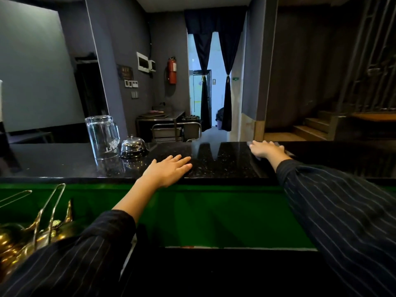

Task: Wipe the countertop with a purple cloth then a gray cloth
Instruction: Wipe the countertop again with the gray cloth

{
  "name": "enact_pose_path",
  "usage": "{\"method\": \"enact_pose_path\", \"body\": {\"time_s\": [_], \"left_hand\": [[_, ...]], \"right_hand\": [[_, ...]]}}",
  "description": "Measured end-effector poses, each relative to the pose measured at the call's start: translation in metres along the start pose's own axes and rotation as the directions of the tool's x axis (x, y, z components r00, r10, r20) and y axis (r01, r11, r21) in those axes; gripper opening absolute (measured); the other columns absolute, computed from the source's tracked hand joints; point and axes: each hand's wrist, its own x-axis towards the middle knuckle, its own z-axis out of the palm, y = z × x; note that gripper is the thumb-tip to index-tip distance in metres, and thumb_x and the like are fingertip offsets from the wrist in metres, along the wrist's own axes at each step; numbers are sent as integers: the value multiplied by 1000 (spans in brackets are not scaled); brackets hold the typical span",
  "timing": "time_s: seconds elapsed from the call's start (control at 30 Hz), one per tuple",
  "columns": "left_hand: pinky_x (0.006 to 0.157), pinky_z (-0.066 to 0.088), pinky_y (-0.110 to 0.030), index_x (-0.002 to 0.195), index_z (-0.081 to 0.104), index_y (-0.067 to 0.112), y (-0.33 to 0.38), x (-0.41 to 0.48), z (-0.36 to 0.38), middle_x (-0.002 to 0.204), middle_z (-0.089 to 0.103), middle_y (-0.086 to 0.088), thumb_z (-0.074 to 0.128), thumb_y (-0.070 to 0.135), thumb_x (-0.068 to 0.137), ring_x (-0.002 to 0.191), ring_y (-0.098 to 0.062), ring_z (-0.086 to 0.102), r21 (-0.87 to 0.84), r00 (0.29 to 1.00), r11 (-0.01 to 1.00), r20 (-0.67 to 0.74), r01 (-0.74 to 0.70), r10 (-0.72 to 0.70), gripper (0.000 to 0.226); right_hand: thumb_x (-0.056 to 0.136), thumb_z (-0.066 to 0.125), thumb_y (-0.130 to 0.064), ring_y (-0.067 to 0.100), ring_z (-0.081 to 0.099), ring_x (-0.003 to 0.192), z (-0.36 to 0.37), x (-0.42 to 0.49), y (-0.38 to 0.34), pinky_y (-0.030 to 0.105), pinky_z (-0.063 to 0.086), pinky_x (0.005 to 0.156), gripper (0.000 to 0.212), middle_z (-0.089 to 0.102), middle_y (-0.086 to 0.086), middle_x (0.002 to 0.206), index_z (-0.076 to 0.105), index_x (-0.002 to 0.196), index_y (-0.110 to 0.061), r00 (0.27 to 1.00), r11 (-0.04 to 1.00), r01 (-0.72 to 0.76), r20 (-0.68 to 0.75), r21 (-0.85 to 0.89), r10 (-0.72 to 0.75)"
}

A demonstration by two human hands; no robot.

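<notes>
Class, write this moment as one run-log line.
left hand: flat on countertop | right hand: pressing cloth, far edge | cloth colour: unclear

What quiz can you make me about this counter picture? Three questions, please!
1. True or false: the glass mug stands upside down on the countertop.
2. What sits right beside the mug? A) a bell B) a plate C) a bottle
3. Fill in: the left hand lies ___ on the countertop, while the right hand presses a cloth at the far edge.

Key: 1 true; 2 A; 3 flat.
</notes>
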Motion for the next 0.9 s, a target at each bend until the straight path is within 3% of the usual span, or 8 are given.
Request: {"method": "enact_pose_path", "body": {"time_s": [0.17, 0.27, 0.33, 0.47, 0.57, 0.7, 0.77, 0.9], "left_hand": [[114, 9, -57, 148, 10, 42, -5, 3, 5, 160, 9, 8, 14, 53, 97, 148, -17, 8, 70, 998, 997, -50, -31, 35, 52], [113, 13, -56, 147, 17, 42, -5, 3, 6, 159, 16, 9, 18, 54, 97, 147, -16, 13, 57, 995, 998, -92, -32, 37, 52], [111, 21, -53, 146, 27, 39, -6, 1, 5, 157, 24, 11, 22, 52, 97, 144, -16, 23, 38, 986, 998, -162, -42, 48, 50], [91, 43, -38, 132, 48, 44, -11, -9, 6, 145, 44, 17, 32, 47, 96, 129, -13, 46, -35, 937, 996, -345, -77, 61, 40], [83, 45, -34, 128, 52, 47, -3, -15, 6, 135, 54, 16, 34, 44, 96, 122, -14, 52, -9, 926, 993, -362, -118, 106, 37], [97, 42, -39, 124, 61, 31, 12, -31, 12, 131, 60, 7, 38, 34, 98, 124, -16, 49, -30, 876, 992, -473, -119, 91, 36], [108, 29, -45, 131, 53, 33, 18, -38, 21, 139, 52, 9, 30, 39, 99, 132, -14, 40, -30, 892, 998, -451, -54, 35, 40], [113, 11, -52, 140, 39, 30, 30, -38, 30, 150, 34, 5, 27, 50, 97, 140, -19, 25, -61, 951, 997, -302, 45, -62, 49]], "right_hand": [[100, 18, -45, 34, 15, 147, 13, 36, -99, 55, 12, 116, 56, 15, 9, 162, 17, 154, -29, 980, 980, 198, 25, -14, -198], [99, 24, -37, 35, 13, 148, 20, 31, -175, 59, 12, 115, 57, 12, 11, 162, 12, 155, -30, 892, 897, 442, 113, -15, -438], [99, 19, -52, 32, 10, 149, 24, 14, -209, 61, 8, 116, 59, 9, 6, 163, 9, 154, -34, 829, 839, 544, 160, -9, -536], [97, 12, -59, 26, 3, 150, 27, -11, -207, 63, -1, 114, 59, 5, -2, 164, 8, 153, -40, 784, 803, 595, 194, 36, -589], [97, 13, -56, 27, 6, 150, 22, -22, -165, 63, 3, 115, 58, 7, -2, 164, 9, 153, -40, 805, 820, 570, 160, 54, -571], [97, 10, -59, 26, 11, 149, 13, -33, -85, 60, 8, 116, 59, 10, -4, 163, 12, 153, -40, 877, 880, 475, 86, 9, -474], [98, 12, -54, 27, 13, 149, 10, -34, -43, 58, 10, 115, 57, 14, -4, 162, 15, 153, -39, 935, 935, 354, 34, 22, -354], [100, 22, -33, 32, 17, 146, 9, -40, -9, 56, 14, 114, 53, 20, 7, 160, 22, 153, -30, 999, 999, 20, -31, 34, -19]]}}
